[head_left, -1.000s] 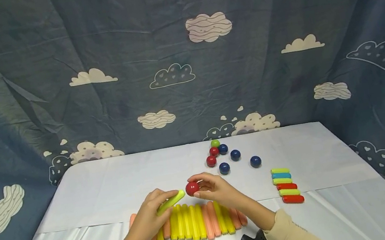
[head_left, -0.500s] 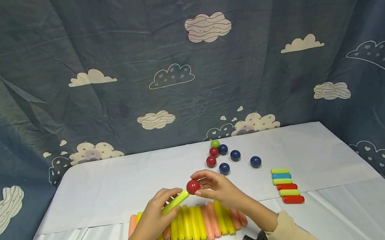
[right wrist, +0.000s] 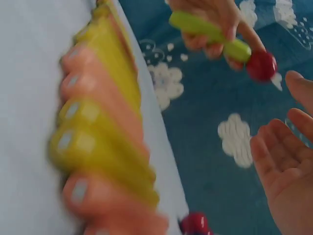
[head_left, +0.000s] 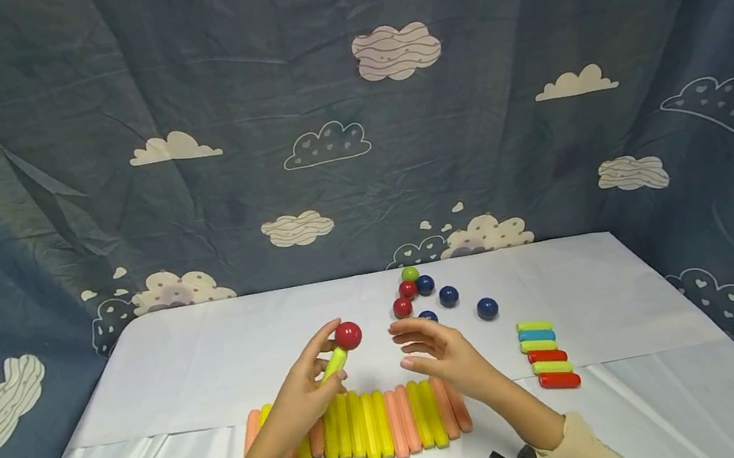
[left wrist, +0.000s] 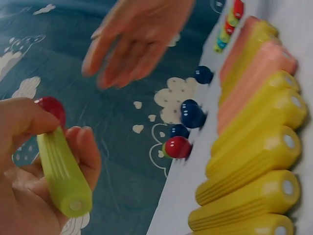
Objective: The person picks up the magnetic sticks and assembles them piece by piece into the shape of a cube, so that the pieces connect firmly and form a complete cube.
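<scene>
Between its thumb and fingers, my left hand point(head_left: 305, 387) holds a lime-green magnetic rod point(left wrist: 63, 171) above the table. A red ball point(head_left: 349, 335) sits on the rod's far end, touching it. To the right, my right hand point(head_left: 440, 353) is apart from the ball, fingers loosely spread and holding nothing. The right wrist view shows its bare palm point(right wrist: 288, 186). Below both hands lies a row of yellow rods point(head_left: 371, 428) and salmon-pink rods point(head_left: 407, 419), side by side; my left hand and forearm hide part of its left end.
Behind the hands are several dark blue balls point(head_left: 449, 296), red balls point(head_left: 403, 307) and a green ball point(head_left: 410, 274). A short stack of red, lime and blue rods point(head_left: 549, 354) lies at the right. A cloud-patterned curtain point(head_left: 345, 184) hangs behind the white table point(head_left: 214, 357).
The red ball has gone from my right hand's fingers onto the tip of the lime rod in my left hand. My left hand tilted the rod upward; my right hand drew away rightward.
</scene>
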The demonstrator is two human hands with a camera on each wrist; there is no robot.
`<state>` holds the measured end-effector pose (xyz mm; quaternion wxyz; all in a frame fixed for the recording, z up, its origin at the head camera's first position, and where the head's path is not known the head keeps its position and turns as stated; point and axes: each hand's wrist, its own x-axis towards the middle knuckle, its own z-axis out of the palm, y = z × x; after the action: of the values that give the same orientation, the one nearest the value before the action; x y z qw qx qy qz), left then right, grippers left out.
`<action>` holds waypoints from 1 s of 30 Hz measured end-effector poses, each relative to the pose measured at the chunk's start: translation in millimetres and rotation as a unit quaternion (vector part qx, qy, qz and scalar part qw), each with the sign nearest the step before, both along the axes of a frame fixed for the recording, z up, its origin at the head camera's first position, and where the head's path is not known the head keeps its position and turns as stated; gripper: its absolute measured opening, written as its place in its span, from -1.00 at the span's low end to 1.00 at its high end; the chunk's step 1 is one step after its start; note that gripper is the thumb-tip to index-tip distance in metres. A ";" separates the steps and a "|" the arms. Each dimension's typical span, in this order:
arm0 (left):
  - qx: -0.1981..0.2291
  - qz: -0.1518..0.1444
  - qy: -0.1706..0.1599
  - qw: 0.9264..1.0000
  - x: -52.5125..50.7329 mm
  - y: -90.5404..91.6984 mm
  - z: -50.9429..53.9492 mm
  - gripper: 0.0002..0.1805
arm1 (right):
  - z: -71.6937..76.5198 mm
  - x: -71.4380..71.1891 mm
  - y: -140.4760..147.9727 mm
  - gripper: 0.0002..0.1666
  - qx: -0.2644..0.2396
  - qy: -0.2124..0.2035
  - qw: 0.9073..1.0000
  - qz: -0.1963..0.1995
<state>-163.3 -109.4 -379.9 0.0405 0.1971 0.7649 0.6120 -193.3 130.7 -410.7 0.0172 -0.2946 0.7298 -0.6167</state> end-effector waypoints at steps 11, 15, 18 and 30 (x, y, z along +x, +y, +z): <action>0.178 0.068 -0.043 0.981 -19.5 -3.1 -11.1 -0.49 | -36.2 13.4 56.5 -0.26 0.160 -0.074 0.983 -0.044; 0.211 0.081 -0.048 0.973 -19.8 0.3 -9.5 -0.53 | -43.1 15.6 61.2 -0.04 0.260 -0.109 0.958 -0.043; 0.232 0.085 -0.047 0.968 -19.4 1.2 -8.8 -0.55 | -42.1 14.8 60.1 0.04 0.316 -0.102 0.942 -0.038; 0.271 0.088 -0.064 0.956 -16.8 1.6 -10.5 -0.56 | -31.7 9.8 56.8 -0.33 0.302 -0.107 0.947 -0.009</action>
<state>-180.2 -107.7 -390.3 -0.0195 0.0933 0.5801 0.8089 -183.5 187.4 -442.4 0.1780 -0.2013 0.8783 -0.3954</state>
